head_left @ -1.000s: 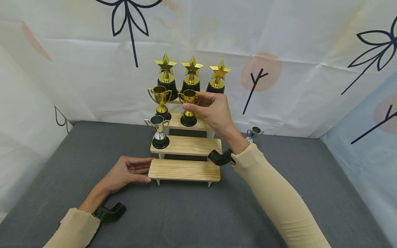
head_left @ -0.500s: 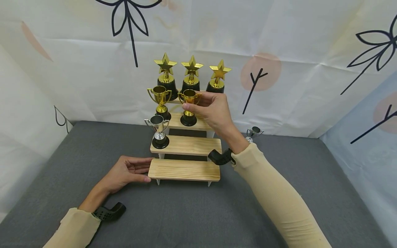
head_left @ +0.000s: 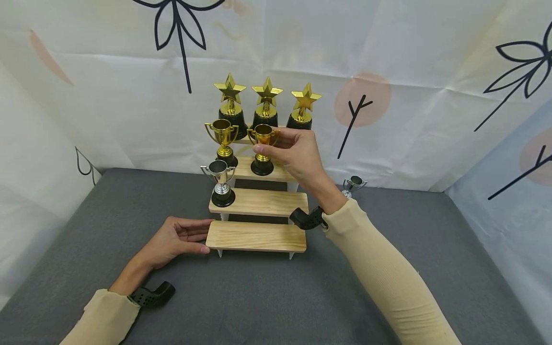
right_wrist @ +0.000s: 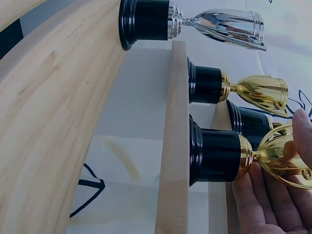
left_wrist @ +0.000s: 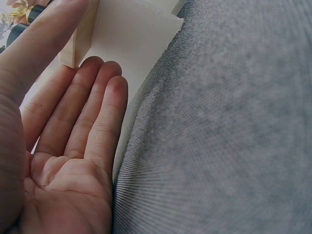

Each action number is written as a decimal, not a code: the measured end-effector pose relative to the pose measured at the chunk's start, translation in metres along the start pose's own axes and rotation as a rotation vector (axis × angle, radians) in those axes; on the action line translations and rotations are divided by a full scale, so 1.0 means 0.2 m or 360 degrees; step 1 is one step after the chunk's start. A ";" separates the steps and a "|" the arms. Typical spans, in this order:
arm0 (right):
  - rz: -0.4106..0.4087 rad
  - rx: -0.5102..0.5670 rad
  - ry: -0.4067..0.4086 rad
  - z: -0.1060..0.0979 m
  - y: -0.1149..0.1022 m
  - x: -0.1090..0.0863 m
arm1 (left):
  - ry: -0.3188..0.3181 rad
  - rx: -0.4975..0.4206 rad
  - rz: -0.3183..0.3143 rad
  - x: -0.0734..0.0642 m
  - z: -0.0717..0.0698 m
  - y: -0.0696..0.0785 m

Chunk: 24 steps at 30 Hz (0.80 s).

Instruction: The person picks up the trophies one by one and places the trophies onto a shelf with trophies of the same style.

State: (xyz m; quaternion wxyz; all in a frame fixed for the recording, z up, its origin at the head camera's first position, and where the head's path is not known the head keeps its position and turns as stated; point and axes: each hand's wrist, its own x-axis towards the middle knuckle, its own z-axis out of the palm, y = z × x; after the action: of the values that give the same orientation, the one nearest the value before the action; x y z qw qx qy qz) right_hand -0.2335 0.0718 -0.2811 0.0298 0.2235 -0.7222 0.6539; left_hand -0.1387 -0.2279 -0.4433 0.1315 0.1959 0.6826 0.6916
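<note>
A tiered display stand with pale wooden shelves (head_left: 256,237) holds trophies. On its second shelf from the top, my right hand (head_left: 293,151) pinches a gold trophy cup (head_left: 263,135) between thumb and fingers. Seen from the right wrist, the black base of this cup (right_wrist: 219,155) stands on the shelf board. Another gold trophy cup (head_left: 223,132) is to its left, and a silver trophy cup (head_left: 221,175) stands one shelf lower, at the left end. My left hand (head_left: 172,242) touches the left end of the lowest shelf, its fingers straight in the left wrist view (left_wrist: 83,122).
Three gold star trophies (head_left: 267,93) line the top shelf. Behind my right forearm, a second silver trophy cup (head_left: 353,184) shows on the grey cloth-covered table (head_left: 267,302). A printed white cloth backdrop (head_left: 302,43) rises close behind the stand.
</note>
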 end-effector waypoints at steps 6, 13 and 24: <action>0.0010 0.0011 0.0002 0.00 0.00 0.00 | -0.0011 -0.0009 0.0006 0.00 0.00 0.00; 0.0010 0.0080 0.0001 -0.02 0.00 -0.01 | -0.0008 -0.0006 0.0008 0.00 0.00 -0.01; 0.0037 0.0160 -0.0002 -0.04 -0.02 -0.03 | -0.0010 -0.0023 0.0020 0.00 0.00 -0.01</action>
State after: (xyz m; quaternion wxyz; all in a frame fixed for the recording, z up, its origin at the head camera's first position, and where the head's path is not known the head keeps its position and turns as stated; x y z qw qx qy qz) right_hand -0.2288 0.0818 -0.2786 0.0104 0.2168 -0.6910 0.6895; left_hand -0.1396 -0.2286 -0.4452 0.1306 0.2014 0.6759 0.6968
